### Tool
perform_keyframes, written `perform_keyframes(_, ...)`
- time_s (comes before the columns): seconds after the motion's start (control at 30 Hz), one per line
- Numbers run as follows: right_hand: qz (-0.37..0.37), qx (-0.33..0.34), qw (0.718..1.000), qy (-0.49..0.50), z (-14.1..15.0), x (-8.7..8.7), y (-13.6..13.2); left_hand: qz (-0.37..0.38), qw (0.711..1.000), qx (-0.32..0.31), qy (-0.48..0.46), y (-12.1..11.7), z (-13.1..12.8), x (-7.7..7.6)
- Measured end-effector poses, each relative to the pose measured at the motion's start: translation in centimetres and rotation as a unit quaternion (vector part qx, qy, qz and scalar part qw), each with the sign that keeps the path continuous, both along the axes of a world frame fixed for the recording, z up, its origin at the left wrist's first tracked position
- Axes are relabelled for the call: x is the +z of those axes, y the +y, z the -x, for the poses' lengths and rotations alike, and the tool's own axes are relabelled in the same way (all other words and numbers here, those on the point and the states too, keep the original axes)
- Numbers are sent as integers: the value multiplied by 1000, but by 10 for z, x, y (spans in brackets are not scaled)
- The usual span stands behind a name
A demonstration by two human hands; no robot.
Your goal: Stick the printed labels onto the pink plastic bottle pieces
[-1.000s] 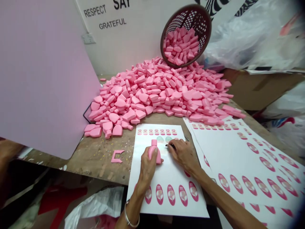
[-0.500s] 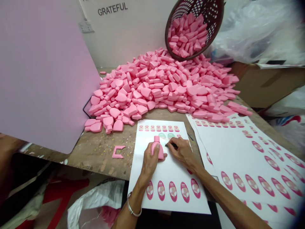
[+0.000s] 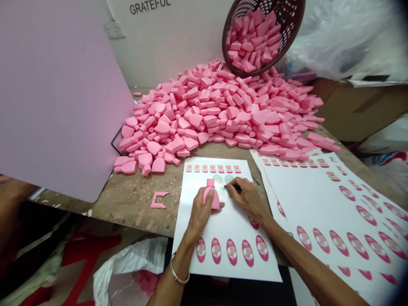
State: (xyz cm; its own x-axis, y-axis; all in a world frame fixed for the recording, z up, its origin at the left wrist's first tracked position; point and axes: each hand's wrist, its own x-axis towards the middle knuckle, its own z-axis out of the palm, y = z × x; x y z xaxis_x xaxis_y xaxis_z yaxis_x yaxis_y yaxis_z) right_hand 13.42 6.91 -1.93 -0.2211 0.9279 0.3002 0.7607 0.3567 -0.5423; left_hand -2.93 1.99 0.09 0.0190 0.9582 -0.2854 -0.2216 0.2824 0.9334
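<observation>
My left hand (image 3: 201,209) is closed around a small pink bottle (image 3: 210,196), its neck pointing away from me and my thumb on its front. To the right, my right hand (image 3: 247,195) pinches a thin dark pointed tool (image 3: 227,186); its exact kind is too small to make out. The tool's tip is close over a white sticker sheet (image 3: 219,225), near pale green round stickers (image 3: 218,180). Pink oval stickers (image 3: 232,251) run along the sheet's near end, and small rectangular ones line its far end.
A large heap of pink bottles (image 3: 204,114) covers the back of the table (image 3: 137,208), below a tipped brown basket (image 3: 227,46). More sticker sheets (image 3: 306,195) lie at right. A U-shaped pink piece (image 3: 156,200) and a pink panel (image 3: 63,97) are left, near another person's arm (image 3: 12,199).
My right hand has shifted slightly, and the dark tool's tip now sits a little farther up the sheet. My left hand keeps the bottle in place. The camera view has tilted slightly.
</observation>
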Motion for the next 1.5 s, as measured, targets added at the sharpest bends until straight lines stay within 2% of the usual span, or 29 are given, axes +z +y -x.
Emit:
perform_keyframes(0.1, -21, -9, 999, -34, 5, 0, -1, -5, 1000, -3, 3, 0, 1, 1)
perform_keyframes(0.27, 7, -23, 999, 23, 5, 3, 4, -13, 1000, -6, 15, -1, 1, 2)
perform_keyframes(0.37, -37, -36, 998, -39, 1, 1, 5, -16, 1000, -5, 11, -1, 1, -1)
perform_keyframes(0.47, -64, -4, 993, -95, 3, -3, 1, -14, 1000, 4, 8, -1, 0, -4)
perform_keyframes(0.57, -40, 5, 998, -52, 7, -6, 1, -11, 1000, 2, 5, 0, 0, -6)
perform_keyframes(0.7, -2, -27, 999, 38, 2, -3, 7, -13, 1000, 0, -3, 0, 1, -7)
perform_keyframes(0.87, -71, -12, 991, -110, -3, -2, 4, -16, 1000, 5, -14, -1, 2, -8)
perform_keyframes(0.93, -79, 0, 989, -125, 1, -4, 0, -17, 1000, 5, -13, -1, 2, -8)
perform_keyframes(1.13, -60, -12, 996, -68, 7, -8, -2, -18, 1000, 0, -8, -2, 3, -5)
perform_keyframes(1.3, -100, -17, 985, -137, 2, -7, -2, -15, 1000, -2, -6, -1, 3, -4)
perform_keyframes(1.5, -52, -2, 996, -74, 2, -5, -3, -7, 1000, -7, -5, 0, 3, -6)
